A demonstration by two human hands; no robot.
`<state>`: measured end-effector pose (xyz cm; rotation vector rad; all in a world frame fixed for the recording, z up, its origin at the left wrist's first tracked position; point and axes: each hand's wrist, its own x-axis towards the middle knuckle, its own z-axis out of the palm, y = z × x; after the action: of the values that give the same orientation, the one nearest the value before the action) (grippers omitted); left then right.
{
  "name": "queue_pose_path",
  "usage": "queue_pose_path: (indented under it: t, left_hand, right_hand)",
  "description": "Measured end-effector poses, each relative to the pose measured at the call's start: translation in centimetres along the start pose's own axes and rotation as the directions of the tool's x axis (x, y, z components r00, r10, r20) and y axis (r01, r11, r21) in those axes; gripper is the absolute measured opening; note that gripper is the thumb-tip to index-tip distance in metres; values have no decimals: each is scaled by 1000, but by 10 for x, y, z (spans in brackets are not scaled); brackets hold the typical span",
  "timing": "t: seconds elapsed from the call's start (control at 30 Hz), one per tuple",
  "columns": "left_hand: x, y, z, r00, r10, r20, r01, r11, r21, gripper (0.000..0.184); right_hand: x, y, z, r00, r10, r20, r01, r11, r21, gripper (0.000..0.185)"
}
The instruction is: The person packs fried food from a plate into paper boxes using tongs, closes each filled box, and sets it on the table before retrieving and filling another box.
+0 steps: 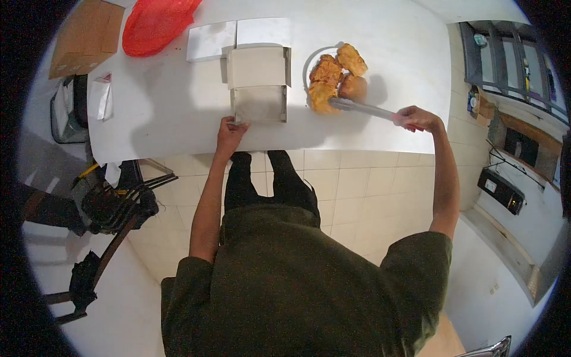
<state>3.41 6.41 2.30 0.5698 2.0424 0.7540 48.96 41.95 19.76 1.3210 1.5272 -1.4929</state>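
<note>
Standing with its lid folded back, an open cardboard food box (260, 105) lies near the front edge of the white table. My left hand (231, 132) grips the box's near left corner between thumb and fingers. My right hand (417, 119) is closed around the handle end of metal tongs (370, 109), which reach left over a white plate (308, 72). Several golden pieces of fried chicken (327, 70) sit on that plate. The tong tips touch the nearest piece (322, 99); whether they clamp it cannot be made out.
Two white closed boxes (263, 32) (212, 41) stand side by side behind the open one. A red plastic bag (157, 27) lies at the back left, near a brown carton (89, 38). A white packet (102, 98) is by the table's left edge (94, 137).
</note>
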Motion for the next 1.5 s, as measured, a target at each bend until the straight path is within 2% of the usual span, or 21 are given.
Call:
queue_pose_path:
  t: [0.13, 0.23, 0.33, 0.4, 0.5, 0.63, 0.67, 0.8, 0.9, 0.97, 1.1, 1.4, 1.5]
  left_hand:
    - [1, 0, 0, 1000, 15, 15, -15, 1000, 10, 64]
    - [-5, 4, -1, 998, 52, 44, -46, 991, -125, 62]
    - [9, -22, 5, 994, 112, 12, -112, 993, -46, 62]
    - [8, -19, 6, 996, 93, 11, -92, 995, -36, 62]
    - [3, -18, 6, 993, 112, -32, -112, 993, -19, 63]
    - [12, -38, 16, 995, 86, -52, -89, 995, -49, 65]
    - [12, -38, 13, 998, 62, -14, -63, 996, -56, 66]
    - [8, -34, 12, 990, 140, -13, -141, 987, -75, 66]
    - [-2, -17, 5, 993, 122, 1, -121, 987, -101, 65]
    - [-4, -13, 4, 996, 92, 12, -91, 990, -105, 65]
    - [0, -18, 5, 993, 114, 10, -113, 991, -76, 67]
    - [-3, -7, -2, 994, 107, 32, -106, 994, -26, 68]
    - [-3, -7, -4, 993, 113, 38, -112, 994, -10, 68]
  right_hand:
    - [23, 55, 16, 992, -103, 68, 93, 986, 141, 37]
    - [13, 54, 39, 992, -120, 51, 108, 975, 195, 36]
    - [3, 53, 62, 995, -98, 6, 93, 966, 241, 36]
    - [7, 58, 73, 997, -77, 1, 74, 962, 262, 36]
    - [9, 47, 95, 982, -182, 45, 155, 921, 358, 36]
    - [9, 2, 126, 967, -247, 70, 204, 904, 376, 34]
    - [11, -10, 134, 956, -286, 63, 243, 896, 371, 34]
    - [24, -47, 152, 951, -297, 89, 242, 891, 385, 33]
    - [30, -69, 156, 974, -207, 97, 168, 935, 311, 34]
    - [35, -75, 158, 975, -204, 85, 168, 935, 311, 35]
    - [39, -90, 163, 993, -109, 41, 94, 955, 282, 36]
    - [49, -121, 190, 996, -84, 12, 79, 971, 225, 40]
    - [58, -116, 198, 985, -171, 15, 160, 948, 275, 41]
